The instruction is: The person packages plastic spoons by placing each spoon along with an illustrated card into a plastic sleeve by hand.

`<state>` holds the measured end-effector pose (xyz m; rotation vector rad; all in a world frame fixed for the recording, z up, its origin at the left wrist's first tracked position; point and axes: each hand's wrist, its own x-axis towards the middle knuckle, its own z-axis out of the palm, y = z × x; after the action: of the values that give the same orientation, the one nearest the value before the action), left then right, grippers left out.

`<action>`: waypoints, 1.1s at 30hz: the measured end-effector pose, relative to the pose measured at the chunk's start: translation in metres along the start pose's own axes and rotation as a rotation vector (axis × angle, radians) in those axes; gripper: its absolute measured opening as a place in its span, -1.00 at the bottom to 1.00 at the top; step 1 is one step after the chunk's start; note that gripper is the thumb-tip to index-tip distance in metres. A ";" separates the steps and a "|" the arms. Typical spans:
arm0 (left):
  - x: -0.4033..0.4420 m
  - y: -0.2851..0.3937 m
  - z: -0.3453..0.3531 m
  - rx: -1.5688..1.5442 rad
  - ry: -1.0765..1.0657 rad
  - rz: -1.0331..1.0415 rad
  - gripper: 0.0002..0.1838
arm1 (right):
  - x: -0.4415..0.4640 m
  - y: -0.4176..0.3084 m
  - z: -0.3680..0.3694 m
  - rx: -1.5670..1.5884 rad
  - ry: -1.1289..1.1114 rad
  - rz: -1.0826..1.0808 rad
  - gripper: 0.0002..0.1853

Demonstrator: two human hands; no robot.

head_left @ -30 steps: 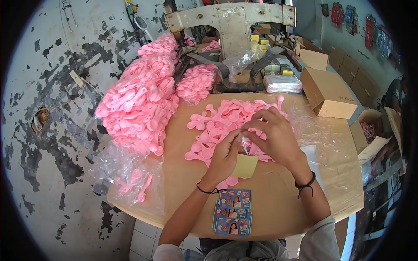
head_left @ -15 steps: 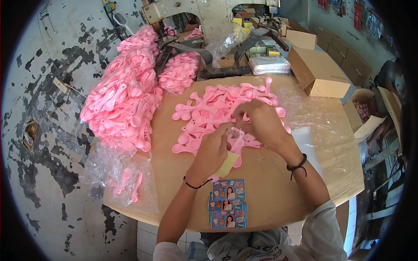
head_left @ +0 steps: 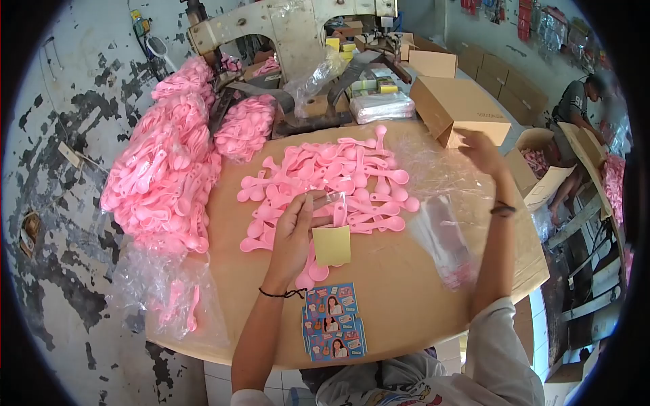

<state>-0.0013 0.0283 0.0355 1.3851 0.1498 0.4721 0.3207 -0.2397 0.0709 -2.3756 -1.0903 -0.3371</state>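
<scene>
Broadly, bench [head_left: 406,298]: brown-covered, loose pink spoons [head_left: 318,166] across its middle
Clear bags [head_left: 159,169]: bulging with spoons, at left
Cardboard box [head_left: 443,101]: far right, contents hidden
Right hand [head_left: 482,154]: raised near the box, fingers too blurred to tell
Left hand [head_left: 291,233]: fingers pinching a clear packet [head_left: 336,197] over the spoons
Step in hand: packet held up, yellow card [head_left: 332,245] below it

Brown tabletop [head_left: 399,291] with lanes around a heap of pink spoons [head_left: 325,169].
One lane runs between the heap and tall bagged spoons [head_left: 159,169] at left; another lies between printed cards [head_left: 335,321] and flat clear bags [head_left: 443,237]. A metal frame [head_left: 291,40] and cardboard box [head_left: 450,108] block the back.
</scene>
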 end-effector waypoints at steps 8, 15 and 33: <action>-0.012 -0.008 0.023 -0.007 -0.031 0.128 -0.62 | -0.073 -0.199 0.027 0.743 -0.309 -0.168 -0.67; -0.014 -0.009 0.037 -0.061 -0.013 -0.190 -0.53 | -0.090 -0.207 0.073 1.115 -0.197 0.122 -0.80; -0.014 -0.013 0.030 0.007 -0.162 -0.180 -0.52 | -0.093 -0.183 0.062 1.133 -0.382 0.092 -0.78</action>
<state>0.0004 -0.0060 0.0261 1.3964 0.1428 0.2089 0.1223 -0.1640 0.0413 -1.4499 -0.9343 0.6457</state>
